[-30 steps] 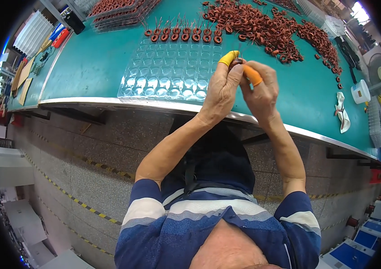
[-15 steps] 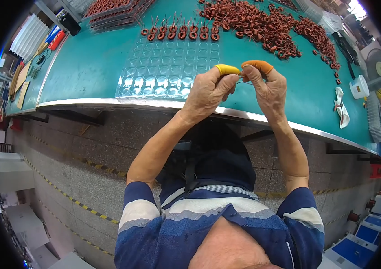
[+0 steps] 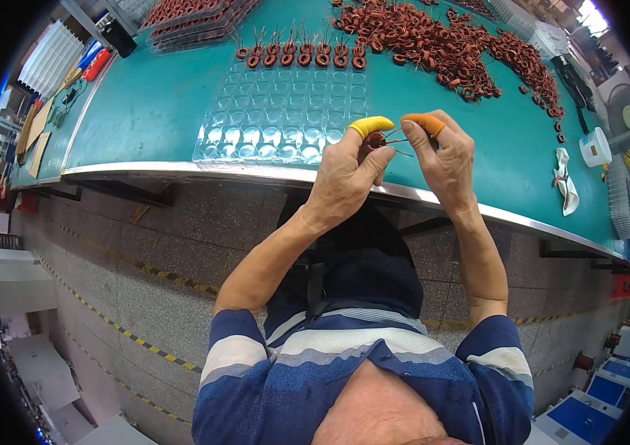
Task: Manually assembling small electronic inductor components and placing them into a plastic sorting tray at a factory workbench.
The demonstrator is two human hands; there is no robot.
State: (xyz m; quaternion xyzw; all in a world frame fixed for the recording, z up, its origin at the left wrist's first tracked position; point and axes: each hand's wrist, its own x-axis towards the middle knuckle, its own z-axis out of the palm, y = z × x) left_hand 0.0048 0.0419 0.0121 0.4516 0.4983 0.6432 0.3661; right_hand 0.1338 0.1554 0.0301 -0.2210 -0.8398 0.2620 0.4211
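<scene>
My left hand [image 3: 346,169], a yellow cot on its index finger, pinches a small ring-shaped coil [image 3: 376,139] wound with reddish copper wire. Thin wire leads stick out from the coil toward the right. The thumb and orange-capped index finger of my right hand [image 3: 445,154] are closed at the end of one lead. Both hands are above the front edge of the table, beside a clear plastic tray [image 3: 270,111] of round pockets. Finished-looking coils [image 3: 304,58] stand in the tray's far rows, leads pointing up; its nearer pockets hold nothing.
A large heap of loose coils [image 3: 419,48] spreads over the green table [image 3: 144,111] at the far right. Filled trays [image 3: 196,22] are stacked at the far left. A white cup [image 3: 595,147] and a white glove-like cloth [image 3: 565,182] lie to the right.
My hands have drawn slightly apart, and my left hand has turned so the coil and its leads now show between them.
</scene>
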